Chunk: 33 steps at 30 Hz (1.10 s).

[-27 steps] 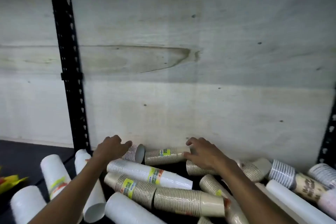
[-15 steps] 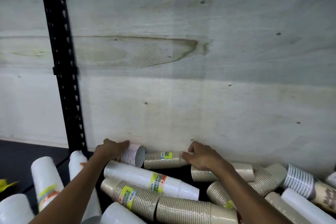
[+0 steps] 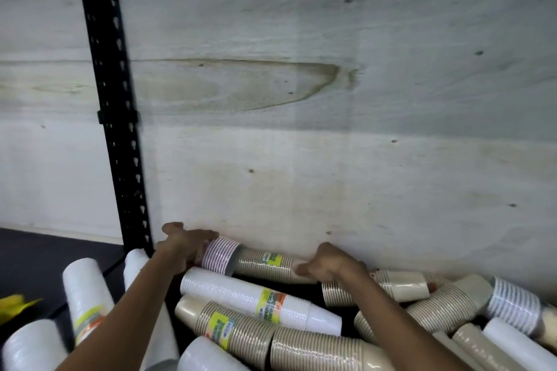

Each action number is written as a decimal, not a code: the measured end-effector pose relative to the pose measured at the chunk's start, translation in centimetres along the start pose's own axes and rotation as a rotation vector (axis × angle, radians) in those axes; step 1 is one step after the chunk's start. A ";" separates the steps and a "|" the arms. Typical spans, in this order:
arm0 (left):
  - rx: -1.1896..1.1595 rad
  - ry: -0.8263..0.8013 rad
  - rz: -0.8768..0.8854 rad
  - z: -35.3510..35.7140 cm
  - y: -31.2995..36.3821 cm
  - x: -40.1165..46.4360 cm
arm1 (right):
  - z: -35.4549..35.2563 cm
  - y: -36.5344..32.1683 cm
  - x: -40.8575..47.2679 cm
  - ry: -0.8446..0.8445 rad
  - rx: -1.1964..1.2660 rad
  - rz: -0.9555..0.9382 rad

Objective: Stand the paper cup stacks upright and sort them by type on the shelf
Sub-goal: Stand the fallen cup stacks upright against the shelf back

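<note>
Many cup stacks lie on their sides on the dark shelf. My left hand [image 3: 185, 245] grips a short pink-striped stack [image 3: 219, 255] at the back against the wall. My right hand [image 3: 325, 265] is closed on the right end of a brown stack [image 3: 265, 263] with a yellow-green label, which lies along the wall and meets the striped stack. In front of them lie a long white stack [image 3: 256, 300] and a long brown labelled stack [image 3: 271, 340].
A black perforated shelf post [image 3: 117, 129] rises at the left, in front of a pale plywood back wall [image 3: 331, 129]. White stacks [image 3: 87, 295] stand or lean left of the post. More brown and striped stacks [image 3: 452, 307] crowd the right. A yellow object [image 3: 16, 304] lies far left.
My left hand has closed around the pink-striped stack, and my right hand has closed on the brown stack's end. The view shifted slightly right and closer.
</note>
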<state>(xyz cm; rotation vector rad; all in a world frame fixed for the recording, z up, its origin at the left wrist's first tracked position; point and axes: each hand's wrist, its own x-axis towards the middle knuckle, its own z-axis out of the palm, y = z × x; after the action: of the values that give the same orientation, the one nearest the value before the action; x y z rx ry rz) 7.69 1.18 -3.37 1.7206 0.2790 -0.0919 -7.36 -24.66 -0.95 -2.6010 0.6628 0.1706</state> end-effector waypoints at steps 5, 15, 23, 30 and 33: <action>0.082 0.069 0.135 -1.0 1.1 -1.9 | -0.9 -0.5 -0.8 -0.005 0.313 -0.153; 0.279 -0.020 0.637 -1.7 2.1 -4.6 | -3.3 -2.2 -2.0 0.112 0.667 -0.352; 0.460 -0.245 0.817 -2.5 2.0 -4.5 | -2.4 -4.8 -1.7 0.214 0.461 -0.530; 0.467 -0.333 0.769 -4.1 0.7 -2.7 | -0.8 -6.8 -0.6 0.216 0.388 -0.590; 0.451 -0.338 0.734 -4.5 0.4 -2.5 | -0.2 -7.3 -0.2 0.213 0.297 -0.568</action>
<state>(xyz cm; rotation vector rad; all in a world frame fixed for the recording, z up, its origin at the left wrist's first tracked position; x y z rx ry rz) 4.95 5.24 -1.68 2.1118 -0.6721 0.1029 -4.03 -18.93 2.15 -2.4200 -0.0088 -0.3574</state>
